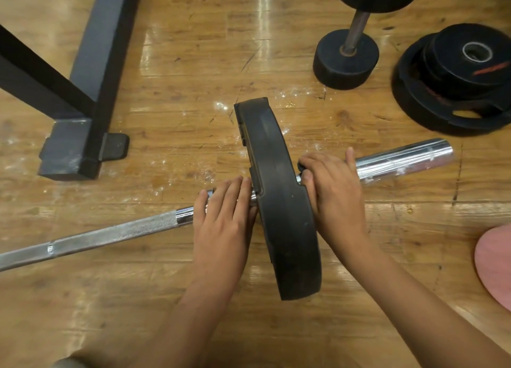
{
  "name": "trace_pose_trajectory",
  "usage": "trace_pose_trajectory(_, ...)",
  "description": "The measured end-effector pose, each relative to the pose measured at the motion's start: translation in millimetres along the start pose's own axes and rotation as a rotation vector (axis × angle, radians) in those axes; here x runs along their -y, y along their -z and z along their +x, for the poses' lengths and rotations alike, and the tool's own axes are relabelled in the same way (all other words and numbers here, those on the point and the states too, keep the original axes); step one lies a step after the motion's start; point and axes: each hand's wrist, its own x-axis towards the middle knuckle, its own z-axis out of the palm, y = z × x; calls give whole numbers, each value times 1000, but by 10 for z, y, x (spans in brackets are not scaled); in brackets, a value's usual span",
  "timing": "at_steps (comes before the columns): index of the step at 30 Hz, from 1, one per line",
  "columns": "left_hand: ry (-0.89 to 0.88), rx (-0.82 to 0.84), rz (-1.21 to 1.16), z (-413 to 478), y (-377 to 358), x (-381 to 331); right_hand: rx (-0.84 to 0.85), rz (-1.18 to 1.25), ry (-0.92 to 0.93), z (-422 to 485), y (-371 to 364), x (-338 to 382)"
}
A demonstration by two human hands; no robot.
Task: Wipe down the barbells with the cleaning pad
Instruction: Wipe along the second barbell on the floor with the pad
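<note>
Found no readable writing anywhere: only a red mark on the top disc of the stack of plates, too blurred to make out. Counted one barbell, lying slantwise on the scuffed, glossy wooden floor, with a knurled steel shaft to the left and a smooth, bright chrome sleeve to the right. Counted one weight plate on it, black, matte, rubbery and standing on edge, with notched cut-outs along its rim. Saw the left hand laid over the bar just left of that plate, fingers straight and close together, fingertips touching the plate's face. Saw the right hand just right of the plate, fingers curled down over the sleeve and a small dark part beside the plate, thumb stretched along the chrome. Noted one black round-headed dumbbell with a dull metal handle at the top, well apart from the bar, and the flat stack beside it, at least two discs. Noted one black square-tube steel frame at upper left. Spotted one pink pad, rounded and finely textured, flat on the floor at the right edge, apart from both hands; could not tell for certain what it was.
</note>
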Motion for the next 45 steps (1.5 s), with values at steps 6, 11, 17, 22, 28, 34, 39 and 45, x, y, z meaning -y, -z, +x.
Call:
trace_pose_trajectory(6,5,-107,-3,1,-109,-1,48,-27,4,31,11,9)
trace_pose_trajectory(11,20,-156,-42,-99,-148,-52,-42,47,-33,-256,-25,88)
trace_pose_trajectory(17,27,-220,-113,-346,-225,-111,101,-21,163,-375,74,-17)
trace_pose_trajectory(22,18,-237,-111,-509,-275,-155,33,-30,-16,-452,214,-101)
trace_pose_trajectory(28,-29,-277,-127,-526,-330,-126,111,-77,113,-447,185,-80)
trace_pose_trajectory(34,10,-238,-170,-313,-259,-88,28,-50,-112,-223,228,-131)
trace_pose_trajectory(39,-13,-225,-135,-128,-253,4,145,-70,99,-100,147,-183)
trace_pose_trajectory(45,-9,-245,-132,100,-213,57,45,-59,-44,81,45,-72)
